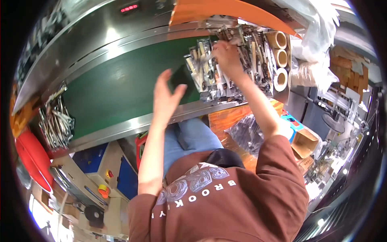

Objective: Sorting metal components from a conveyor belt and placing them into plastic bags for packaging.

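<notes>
My left hand (167,96) hovers over the green conveyor belt (121,86), its thumb and fingers spread and nothing held. My right hand (226,56) is over the rows of slim clear-plastic packets (252,60) at the belt's right end. Its fingers curl down among them and are slightly blurred; what they pinch I cannot make out. Long thin pieces, some pale and some dark, show inside the packets. To the left of that hand, several packets (198,66) lie side by side on the belt.
Another heap of packets (56,121) is at the belt's left end. Three cardboard tubes (281,58) line the right side. An orange sheet (238,14) hangs over the far edge; a metal rail (135,123) runs along the near one. A red round-edged object (32,159) stands at left.
</notes>
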The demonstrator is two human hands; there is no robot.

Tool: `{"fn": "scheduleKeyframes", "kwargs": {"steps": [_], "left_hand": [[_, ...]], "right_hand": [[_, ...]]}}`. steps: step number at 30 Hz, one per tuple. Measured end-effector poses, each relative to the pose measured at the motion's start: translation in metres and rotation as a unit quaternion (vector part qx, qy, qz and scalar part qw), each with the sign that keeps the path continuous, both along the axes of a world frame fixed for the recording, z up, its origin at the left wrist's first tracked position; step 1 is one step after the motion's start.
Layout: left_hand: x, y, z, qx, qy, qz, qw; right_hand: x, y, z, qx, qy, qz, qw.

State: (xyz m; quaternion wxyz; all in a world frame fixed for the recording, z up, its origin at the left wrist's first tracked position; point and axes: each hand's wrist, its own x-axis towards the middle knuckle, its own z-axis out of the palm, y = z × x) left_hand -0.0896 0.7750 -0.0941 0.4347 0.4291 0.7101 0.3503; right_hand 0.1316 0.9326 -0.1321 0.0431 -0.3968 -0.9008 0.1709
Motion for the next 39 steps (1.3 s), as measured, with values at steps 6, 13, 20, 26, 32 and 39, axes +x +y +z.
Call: {"fn": "scheduleKeyframes", "kwargs": {"steps": [6,13,20,26,32,39], "left_hand": [[0.092,0.039,-0.02,-0.199,-0.292,-0.072,0.933],[0.099,-0.014,-0.073,-0.085,0.021,0.061,0.994],[0.123,0.021,-0.057,-0.171,-0.121,0.059,0.976],[0.056,0.023,-0.028,-0.188,-0.149,0.024,0.971],[-0.111,-0.01,-0.007,-0.171,-0.248,0.082,0.95],[-0.174,-0.038,0.001,-0.162,-0.215,0.087,0.959]], "right_hand": [[0.023,-0.023,0.077,-0.059,0.102,-0.142,0.983],[0.094,0.012,0.01,-0.313,-0.242,-0.404,0.825],[0.054,-0.012,0.017,-0.198,-0.229,-0.436,0.848],[-0.033,-0.077,0.01,-0.254,-0.047,-0.507,0.822],[-0.166,-0.114,0.003,-0.37,0.065,-0.343,0.861],[-0.12,-0.062,0.012,0.0,-0.083,-0.237,0.968]]}}
